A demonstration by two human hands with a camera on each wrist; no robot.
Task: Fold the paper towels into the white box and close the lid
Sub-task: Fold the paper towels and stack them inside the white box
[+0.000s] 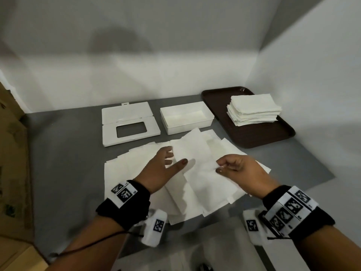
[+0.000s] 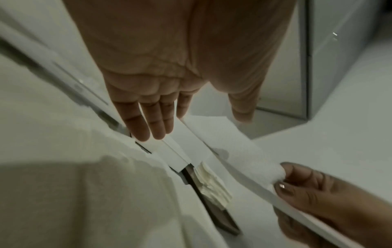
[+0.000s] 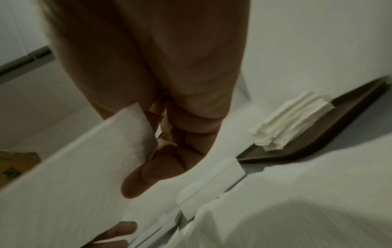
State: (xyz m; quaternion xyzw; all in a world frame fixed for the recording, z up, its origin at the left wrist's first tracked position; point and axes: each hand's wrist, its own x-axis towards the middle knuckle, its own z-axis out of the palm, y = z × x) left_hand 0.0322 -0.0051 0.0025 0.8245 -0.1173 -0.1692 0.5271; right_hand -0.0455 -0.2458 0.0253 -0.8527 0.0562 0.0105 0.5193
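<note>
Wristbands sit closest to us in the head view; just past them our right hand (image 1: 237, 171) pinches the near edge of the top paper towel (image 1: 195, 163), thumb against forefinger, while our left hand (image 1: 162, 169) lies flat and spread on the sheets beside it. That towel's long axis runs away from the right grip toward the white box (image 1: 186, 117), which stands open on the tabletop (image 1: 78, 163) straight beyond both hands, its lid (image 1: 130, 124) off to the left of it. We judge both hands about equally near the box.

From the left wrist, our straight fingers (image 2: 146, 120) press the overlapped sheets, and the right grip holds the lifted edge to our right.

From the right wrist, the pinched towel (image 3: 84, 167) sweeps leftward from our grip; the spare stack (image 3: 290, 119) on the brown tray (image 3: 339, 134) lies to the right.
</note>
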